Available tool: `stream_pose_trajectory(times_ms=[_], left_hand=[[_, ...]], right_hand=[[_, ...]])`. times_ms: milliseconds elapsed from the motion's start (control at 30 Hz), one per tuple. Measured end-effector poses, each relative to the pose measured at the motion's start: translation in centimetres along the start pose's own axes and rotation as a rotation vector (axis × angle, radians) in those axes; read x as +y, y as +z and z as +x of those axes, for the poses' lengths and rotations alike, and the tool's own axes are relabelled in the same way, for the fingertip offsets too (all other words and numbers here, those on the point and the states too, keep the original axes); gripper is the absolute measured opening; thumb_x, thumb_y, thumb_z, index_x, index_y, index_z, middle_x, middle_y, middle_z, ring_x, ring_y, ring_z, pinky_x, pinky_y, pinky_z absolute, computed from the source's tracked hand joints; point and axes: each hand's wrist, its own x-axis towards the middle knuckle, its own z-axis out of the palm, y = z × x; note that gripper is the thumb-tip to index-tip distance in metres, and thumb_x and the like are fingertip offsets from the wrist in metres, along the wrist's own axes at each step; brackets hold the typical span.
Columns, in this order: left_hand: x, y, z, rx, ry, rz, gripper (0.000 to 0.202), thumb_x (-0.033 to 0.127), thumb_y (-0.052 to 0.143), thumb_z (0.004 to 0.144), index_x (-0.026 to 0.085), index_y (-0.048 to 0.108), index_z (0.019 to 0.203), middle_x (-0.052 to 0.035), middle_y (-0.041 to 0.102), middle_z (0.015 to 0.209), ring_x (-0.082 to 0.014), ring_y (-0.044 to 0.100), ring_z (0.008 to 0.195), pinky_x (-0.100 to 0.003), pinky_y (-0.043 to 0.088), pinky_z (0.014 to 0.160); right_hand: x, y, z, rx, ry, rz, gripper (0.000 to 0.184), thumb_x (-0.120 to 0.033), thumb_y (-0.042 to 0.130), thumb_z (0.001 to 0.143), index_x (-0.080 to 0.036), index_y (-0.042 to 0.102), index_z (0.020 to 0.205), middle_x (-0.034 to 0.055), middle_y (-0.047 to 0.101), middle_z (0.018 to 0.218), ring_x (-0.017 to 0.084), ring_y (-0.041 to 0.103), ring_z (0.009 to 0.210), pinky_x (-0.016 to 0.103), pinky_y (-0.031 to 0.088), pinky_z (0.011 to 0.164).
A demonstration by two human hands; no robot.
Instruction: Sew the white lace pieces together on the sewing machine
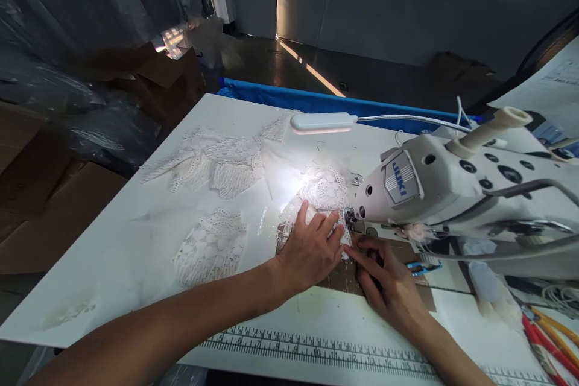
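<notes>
My left hand [312, 247] lies palm down with fingers spread on a piece of white lace fabric [323, 187], pressing it against the bed of a sewing machine [407, 184]. The lace runs up to the presser foot [350, 218], just right of my left fingertips. My right hand [389, 280] is in front of the needle area, its index finger stretched to the near edge of the lace and its thumb apart below. The fingers' undersides are hidden. Under the hands lies a brown board [344, 277].
More lace pieces [235, 157] lie at the back left, and another lace piece [212, 247] nearer. A lit lamp [323, 123] hangs over the work. A blue thread snipper [423, 268] lies right of my right hand, red-handled pliers [540, 338] farther right. A ruler strip [316, 353] lines the front edge.
</notes>
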Motion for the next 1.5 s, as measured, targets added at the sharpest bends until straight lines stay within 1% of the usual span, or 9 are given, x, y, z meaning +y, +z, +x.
stream_pose_trajectory(times_ms=[167,267,367,567,800,933,1167,1333,1500], left_hand=[[-0.5,-1.2,1.1,-0.062,0.07,0.035,0.031,0.031,0.045,0.097,0.013,0.064,0.115,-0.0142,0.057,0.13,-0.0241,0.057,0.103,-0.049,0.04,0.1],[-2.1,-1.8,3.0,-0.118,0.145,0.011,0.03,0.027,0.042,0.098,0.012,0.068,0.104,-0.0135,0.063,0.113,-0.023,0.055,0.096,-0.043,0.039,0.094],[-4.1,-1.1,5.2,-0.202,0.232,0.053,0.023,0.019,0.046,0.094,0.012,0.069,0.094,-0.0127,0.064,0.1,-0.0223,0.053,0.088,-0.038,0.038,0.083],[-6.2,1.2,6.9,-0.255,0.218,0.074,0.039,0.036,0.039,0.1,0.008,0.063,0.114,-0.0181,0.057,0.125,-0.0231,0.052,0.085,-0.037,0.032,0.068],[-6.0,1.2,6.7,-0.263,0.19,0.06,0.041,0.036,0.035,0.1,0.008,0.062,0.114,-0.0171,0.057,0.128,-0.0263,0.054,0.09,-0.041,0.035,0.072],[-6.2,0.3,6.2,-0.188,0.158,0.005,0.04,0.033,0.035,0.1,0.008,0.057,0.122,-0.0195,0.048,0.139,-0.0289,0.054,0.104,-0.043,0.038,0.082],[-3.4,-1.9,2.1,-0.102,0.194,-0.168,0.032,0.023,0.034,0.101,0.009,0.062,0.104,-0.014,0.063,0.111,-0.022,0.058,0.097,-0.04,0.043,0.085],[-1.1,-1.1,0.6,-0.105,0.21,-0.184,0.037,0.033,0.038,0.101,0.008,0.059,0.118,-0.0159,0.06,0.124,-0.0239,0.058,0.102,-0.042,0.043,0.089],[-0.7,-0.4,0.7,-0.114,0.191,-0.093,0.041,0.037,0.038,0.1,0.008,0.059,0.122,-0.0166,0.058,0.131,-0.0266,0.058,0.104,-0.045,0.041,0.088]], right_hand=[[-0.1,-0.2,0.0,-0.009,0.012,-0.004,0.04,-0.009,0.047,0.089,-0.024,0.064,0.122,0.0125,0.053,0.113,0.02,0.06,0.087,0.036,0.056,0.073],[-0.1,-0.3,0.0,-0.018,0.0,-0.016,0.039,-0.009,0.047,0.089,-0.022,0.064,0.122,0.0129,0.052,0.113,0.021,0.059,0.091,0.035,0.055,0.073],[-0.1,-0.3,0.1,-0.03,-0.023,-0.048,0.039,-0.009,0.047,0.09,-0.021,0.063,0.124,0.0136,0.051,0.115,0.021,0.059,0.094,0.035,0.054,0.072],[-0.1,-0.2,0.0,-0.042,-0.022,-0.055,0.04,-0.007,0.047,0.09,-0.02,0.062,0.125,0.0133,0.05,0.114,0.018,0.058,0.088,0.032,0.053,0.07],[0.1,-0.2,0.0,-0.029,-0.042,-0.057,0.04,-0.008,0.049,0.089,-0.019,0.063,0.125,0.013,0.051,0.114,0.018,0.056,0.085,0.033,0.053,0.071],[0.1,-0.3,0.1,-0.019,-0.041,-0.04,0.038,-0.009,0.048,0.089,-0.018,0.064,0.122,0.0137,0.052,0.113,0.02,0.058,0.089,0.035,0.054,0.073],[0.1,0.0,0.0,-0.003,-0.011,-0.025,0.038,-0.012,0.048,0.089,-0.019,0.066,0.122,0.0132,0.054,0.113,0.021,0.059,0.087,0.038,0.057,0.073],[0.0,-0.1,0.0,0.006,-0.01,-0.029,0.039,-0.011,0.048,0.088,-0.018,0.066,0.121,0.0141,0.054,0.114,0.024,0.061,0.093,0.039,0.058,0.074],[0.1,-0.1,0.0,0.012,-0.014,-0.029,0.035,-0.014,0.05,0.087,-0.018,0.069,0.116,0.0146,0.055,0.115,0.025,0.061,0.095,0.042,0.058,0.077]])
